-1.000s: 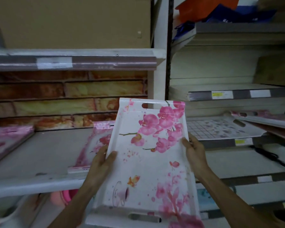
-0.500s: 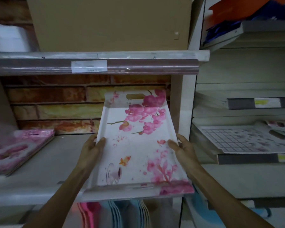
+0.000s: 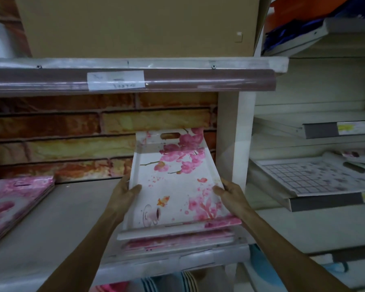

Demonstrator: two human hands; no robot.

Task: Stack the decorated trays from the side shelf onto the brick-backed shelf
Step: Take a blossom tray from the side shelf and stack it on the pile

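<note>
A white tray printed with pink blossoms, a butterfly and a cup is inside the brick-backed shelf, at its right end. My left hand grips its left rim and my right hand grips its right rim, thumbs on top. The tray's near end lies just over a pink-patterned tray on the shelf board; its far end with the handle slot tilts up toward the brick wall.
A stack of pink trays lies at the shelf's left end. The side shelf on the right holds a grid-patterned tray. A cardboard box sits above, and a white upright post divides the two units.
Both hands have carried the blossom tray from in front of the shelves deeper into the brick-backed shelf and lowered it over the pink tray there. The view has shifted left.
</note>
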